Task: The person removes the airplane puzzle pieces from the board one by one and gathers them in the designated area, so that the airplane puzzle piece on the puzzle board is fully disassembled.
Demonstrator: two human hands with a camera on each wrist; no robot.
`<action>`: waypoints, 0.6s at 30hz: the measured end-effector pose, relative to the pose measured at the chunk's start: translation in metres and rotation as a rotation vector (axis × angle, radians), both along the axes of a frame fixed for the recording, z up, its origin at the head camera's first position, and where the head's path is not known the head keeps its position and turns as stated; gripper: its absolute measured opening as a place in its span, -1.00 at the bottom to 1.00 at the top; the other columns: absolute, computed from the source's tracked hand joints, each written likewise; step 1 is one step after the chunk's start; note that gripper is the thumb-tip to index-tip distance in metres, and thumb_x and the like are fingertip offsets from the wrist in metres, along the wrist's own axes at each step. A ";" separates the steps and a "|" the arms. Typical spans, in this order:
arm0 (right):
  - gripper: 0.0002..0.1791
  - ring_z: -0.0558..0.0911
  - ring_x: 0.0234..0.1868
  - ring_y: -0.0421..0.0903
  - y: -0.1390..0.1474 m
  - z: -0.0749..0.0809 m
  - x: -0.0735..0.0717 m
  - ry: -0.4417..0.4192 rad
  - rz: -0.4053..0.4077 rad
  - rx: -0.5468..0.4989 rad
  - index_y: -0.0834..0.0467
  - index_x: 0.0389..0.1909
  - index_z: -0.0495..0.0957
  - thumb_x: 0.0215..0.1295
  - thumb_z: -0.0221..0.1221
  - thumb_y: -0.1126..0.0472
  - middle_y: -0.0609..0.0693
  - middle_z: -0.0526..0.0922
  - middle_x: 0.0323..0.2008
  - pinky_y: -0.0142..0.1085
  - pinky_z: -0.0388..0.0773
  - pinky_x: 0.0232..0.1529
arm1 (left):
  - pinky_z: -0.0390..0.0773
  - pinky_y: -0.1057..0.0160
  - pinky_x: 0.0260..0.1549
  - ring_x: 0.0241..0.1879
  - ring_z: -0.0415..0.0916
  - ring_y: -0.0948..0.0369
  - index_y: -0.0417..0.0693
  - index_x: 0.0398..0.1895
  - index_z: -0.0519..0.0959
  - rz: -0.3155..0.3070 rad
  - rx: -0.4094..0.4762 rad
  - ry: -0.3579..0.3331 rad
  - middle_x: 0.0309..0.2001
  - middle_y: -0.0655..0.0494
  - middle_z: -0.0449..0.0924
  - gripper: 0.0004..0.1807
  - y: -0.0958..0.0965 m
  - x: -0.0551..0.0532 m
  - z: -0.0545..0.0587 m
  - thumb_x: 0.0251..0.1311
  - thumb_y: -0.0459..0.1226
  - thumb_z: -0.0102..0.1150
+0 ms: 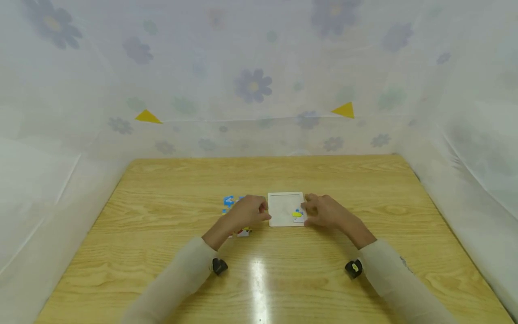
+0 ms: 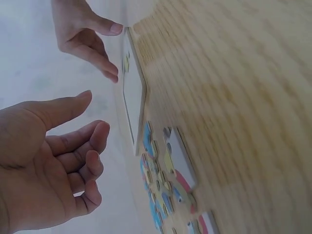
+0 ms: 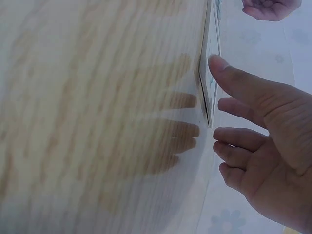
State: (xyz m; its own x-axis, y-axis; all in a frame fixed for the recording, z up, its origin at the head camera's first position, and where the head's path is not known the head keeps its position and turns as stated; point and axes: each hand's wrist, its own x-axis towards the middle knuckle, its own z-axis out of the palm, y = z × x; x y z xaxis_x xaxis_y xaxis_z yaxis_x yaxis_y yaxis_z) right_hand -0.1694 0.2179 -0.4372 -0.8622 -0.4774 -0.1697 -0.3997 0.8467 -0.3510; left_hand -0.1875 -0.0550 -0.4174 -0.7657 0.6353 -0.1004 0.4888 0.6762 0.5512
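A thin white square puzzle board (image 1: 279, 209) lies flat on the table. In its near right corner sits a small patch of puzzle (image 1: 297, 215), coloured yellow, blue and white; whether it is one piece or more I cannot tell. My left hand (image 1: 247, 211) hovers by the board's left edge, fingers loosely curled around nothing, as the left wrist view confirms. At the right edge is my right hand (image 1: 325, 211), its thumb over the rim beside the patch. The right wrist view shows those fingers (image 3: 239, 139) relaxed and holding nothing.
Several loose colourful puzzle pieces (image 1: 229, 201) lie left of the board, partly hidden under my left hand and forearm. The wooden table (image 1: 162, 270) is bounded by pale flowered sheeting (image 1: 194, 81) at the back and on both sides.
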 end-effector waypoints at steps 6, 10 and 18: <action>-0.22 0.28 0.33 0.31 0.002 -0.001 -0.003 -0.036 -0.010 -0.011 0.26 0.23 0.41 0.05 0.35 -0.07 0.28 0.24 0.37 0.10 0.29 0.27 | 0.53 0.27 -0.27 -0.33 0.52 0.23 -0.18 -0.15 0.57 -0.011 -0.034 -0.042 -0.35 0.11 0.61 -0.71 0.015 -0.004 0.004 0.18 -0.16 0.25; -0.22 0.31 0.32 0.29 0.001 -0.001 -0.005 -0.033 -0.006 -0.008 0.26 0.21 0.44 0.02 0.37 -0.09 0.28 0.28 0.35 0.08 0.30 0.27 | 0.53 0.29 -0.27 -0.33 0.52 0.24 -0.16 -0.12 0.57 -0.008 -0.042 -0.053 -0.33 0.13 0.61 -0.70 0.025 -0.007 0.007 0.18 -0.16 0.26; -0.24 0.31 0.32 0.27 0.000 0.000 -0.006 -0.054 -0.018 -0.019 0.22 0.21 0.44 0.02 0.38 -0.07 0.24 0.26 0.37 0.07 0.31 0.26 | 0.49 0.35 -0.32 -0.36 0.48 0.28 -0.13 -0.09 0.57 -0.014 -0.093 -0.046 -0.29 0.14 0.59 -0.66 0.044 -0.016 0.004 0.15 -0.13 0.29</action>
